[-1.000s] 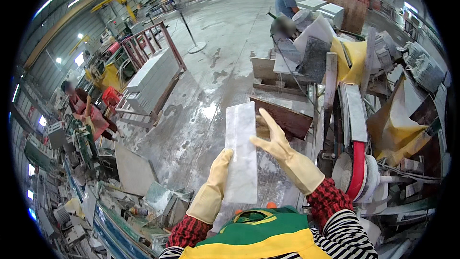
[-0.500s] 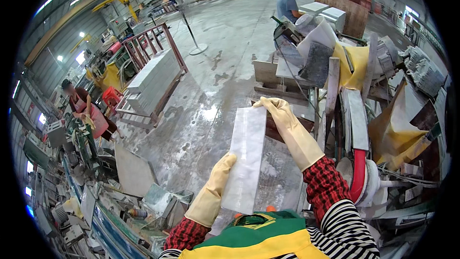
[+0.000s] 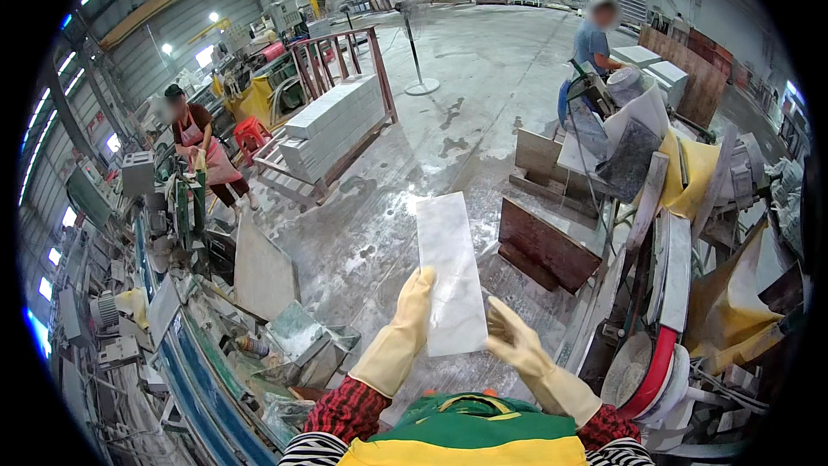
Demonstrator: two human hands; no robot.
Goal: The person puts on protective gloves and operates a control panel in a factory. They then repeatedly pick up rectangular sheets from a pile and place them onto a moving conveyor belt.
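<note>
A long white stone tile (image 3: 453, 272) with faint grey veining stands nearly upright in front of me. Around its left edge, low down, my left hand (image 3: 405, 319) in a cream rubber glove is closed, thumb on the near face. My right hand (image 3: 524, 352), gloved alike, is beside the lower right edge with its fingers stretched and apart; whether a fingertip touches the tile I cannot tell. The tile's far face and the left fingers behind it are hidden.
At right stands a machine with a belt (image 3: 674, 276) and red guard (image 3: 651, 380). A dark red board (image 3: 548, 242) is beyond my right hand. White blocks fill a rack (image 3: 336, 125). Blue rails (image 3: 203, 380) run at lower left. One person works at left, another at far right.
My right hand has left the tile's top corner and come down to its lower right side, fingers opened. My left hand still holds the tile. The view has swung left.
</note>
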